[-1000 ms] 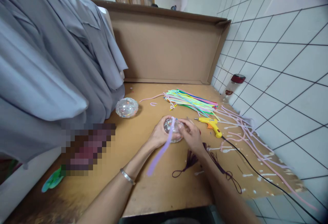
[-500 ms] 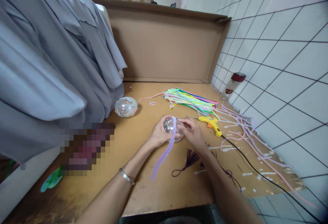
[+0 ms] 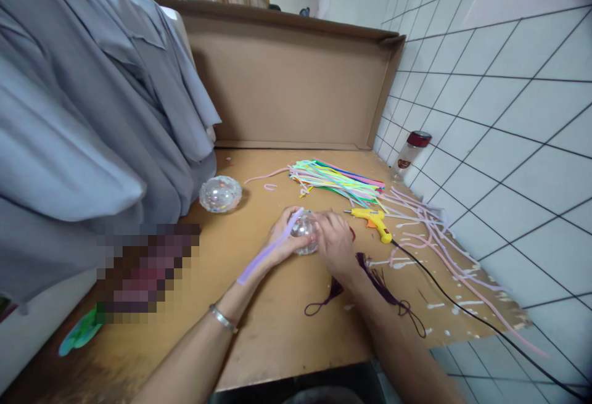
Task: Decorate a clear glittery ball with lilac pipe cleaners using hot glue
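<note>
Between my hands is a clear, faceted ball (image 3: pixel 304 231) with small coloured specks. My left hand (image 3: pixel 281 239) is wrapped round its left side, with the thumb across the front. The fingers of my right hand (image 3: pixel 333 239) are bent against its right side. A purple fuzzy strip (image 3: pixel 263 256) runs from the ball's top left down over my left wrist. Another clear ball (image 3: pixel 221 194) rests on the table to the left. Dark tassels (image 3: pixel 377 280) with looped cords lie beside and partly behind my right forearm.
A yellow glue gun (image 3: pixel 374 220) with a black cord lies right of my hands. Behind it is a pile of coloured fuzzy sticks (image 3: pixel 335 181). A red-lidded jar (image 3: pixel 409 156) stands by the tiled wall. Grey cloth (image 3: pixel 106 102) hangs at the left; a cardboard box (image 3: pixel 287 83) stands behind.
The purple strip has swung left, from hanging in front of the ball to lying over my left wrist. My right hand has turned, its back now up. The view has shifted slightly.
</note>
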A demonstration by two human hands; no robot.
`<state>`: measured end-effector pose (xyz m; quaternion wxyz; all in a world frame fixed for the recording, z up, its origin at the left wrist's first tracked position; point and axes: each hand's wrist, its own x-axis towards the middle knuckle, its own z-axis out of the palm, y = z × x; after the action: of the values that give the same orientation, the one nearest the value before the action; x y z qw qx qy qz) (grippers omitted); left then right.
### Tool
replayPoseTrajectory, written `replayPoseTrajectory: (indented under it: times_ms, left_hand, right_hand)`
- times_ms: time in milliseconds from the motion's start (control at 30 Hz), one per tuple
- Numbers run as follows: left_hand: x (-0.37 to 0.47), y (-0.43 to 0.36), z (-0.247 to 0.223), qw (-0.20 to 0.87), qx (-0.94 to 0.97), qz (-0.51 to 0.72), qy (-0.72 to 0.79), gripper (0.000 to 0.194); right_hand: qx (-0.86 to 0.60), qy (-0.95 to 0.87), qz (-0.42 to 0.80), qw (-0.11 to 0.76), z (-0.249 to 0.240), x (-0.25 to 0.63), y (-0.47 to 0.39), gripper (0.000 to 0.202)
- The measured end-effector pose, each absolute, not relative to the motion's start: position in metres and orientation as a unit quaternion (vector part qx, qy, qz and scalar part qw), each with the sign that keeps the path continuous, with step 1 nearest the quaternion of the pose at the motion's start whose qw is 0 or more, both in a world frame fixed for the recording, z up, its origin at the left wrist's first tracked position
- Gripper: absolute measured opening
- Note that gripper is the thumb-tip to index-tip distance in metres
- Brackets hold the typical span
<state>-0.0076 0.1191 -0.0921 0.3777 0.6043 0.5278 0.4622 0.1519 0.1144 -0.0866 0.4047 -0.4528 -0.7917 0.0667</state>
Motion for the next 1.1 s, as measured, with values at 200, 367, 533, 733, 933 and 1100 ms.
replayPoseTrajectory:
  times_ms: [200,367,533,733,933,1100]
  left_hand:
    - [-0.007,0.117,-0.087,0.384,0.596,0.459,0.535,0.072]
    - [-0.006,0.117,-0.087,0.384,0.591,0.448,0.55,0.072]
    - [-0.006,0.118,-0.092,0.39,0.588,0.461,0.539,0.076]
    - [-0.006,0.119,-0.091,0.382,0.582,0.465,0.547,0.075]
    - [-0.004,0.119,-0.092,0.383,0.574,0.471,0.549,0.075]
    - [-0.006,0.12,-0.094,0.387,0.591,0.47,0.53,0.074]
  right_hand:
    - [-0.429,-0.802,0.054,0.411,-0.073,0.148,0.103,0.034]
    - [-0.345,-0.572,0.423,0.613,-0.065,0.153,0.048,0.024]
    - [-0.232,-0.34,0.694,0.591,-0.102,0.166,-0.013,0.027]
    - [-0.236,-0.365,0.699,0.568,-0.109,0.163,0.004,0.028]
    - [-0.273,-0.438,0.645,0.564,-0.069,0.15,0.056,0.038]
    - [-0.244,-0.402,0.659,0.586,-0.074,0.159,0.025,0.032]
